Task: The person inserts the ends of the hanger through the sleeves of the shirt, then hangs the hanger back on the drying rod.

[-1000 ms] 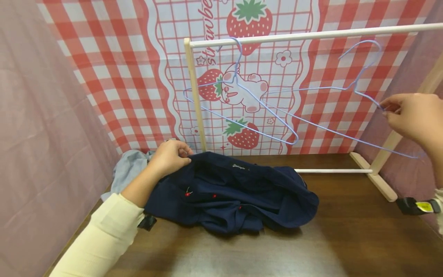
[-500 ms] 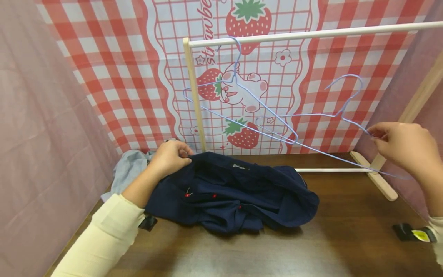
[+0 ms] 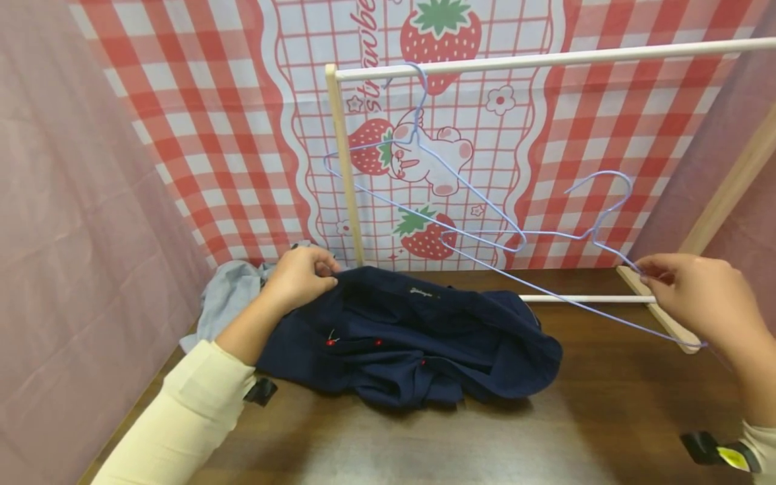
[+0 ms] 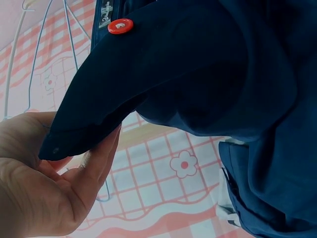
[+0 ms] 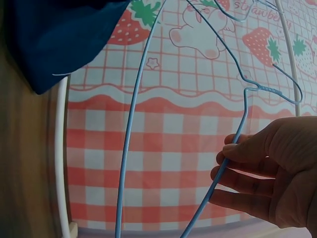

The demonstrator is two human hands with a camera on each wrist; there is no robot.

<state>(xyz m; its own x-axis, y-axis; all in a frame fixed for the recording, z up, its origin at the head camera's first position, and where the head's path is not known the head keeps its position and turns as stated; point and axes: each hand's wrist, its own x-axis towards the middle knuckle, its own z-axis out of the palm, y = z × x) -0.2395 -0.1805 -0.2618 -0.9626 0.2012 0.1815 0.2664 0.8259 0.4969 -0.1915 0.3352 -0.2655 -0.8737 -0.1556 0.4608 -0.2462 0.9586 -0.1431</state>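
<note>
In the head view a navy garment [image 3: 400, 323] with red buttons and a small label lies bunched on the wooden surface. My left hand [image 3: 300, 279] pinches its upper left edge between thumb and fingers. The left wrist view shows that corner of cloth [image 4: 89, 119] raised in the hand, near a red button [image 4: 121, 26]. On the right, my right hand [image 3: 703, 293] grips a light-blue wire hanger [image 3: 595, 231] by one sloping shoulder. The hanger's hook points up, and its far end reaches above the garment. Thumb and fingertips close around the wire in the right wrist view.
A clothes rack with a white rail [image 3: 545, 60] stands behind. Another wire hanger [image 3: 416, 135] hangs near its left post [image 3: 345, 175]. Light-blue cloth [image 3: 224, 303] lies at the left behind my left hand. A strawberry-print checked backdrop [image 3: 230, 135] closes the rear.
My right hand has lowered the hanger from near the rail to just above the garment's level, moving slightly left. The left hand keeps its pinch on the garment in place.
</note>
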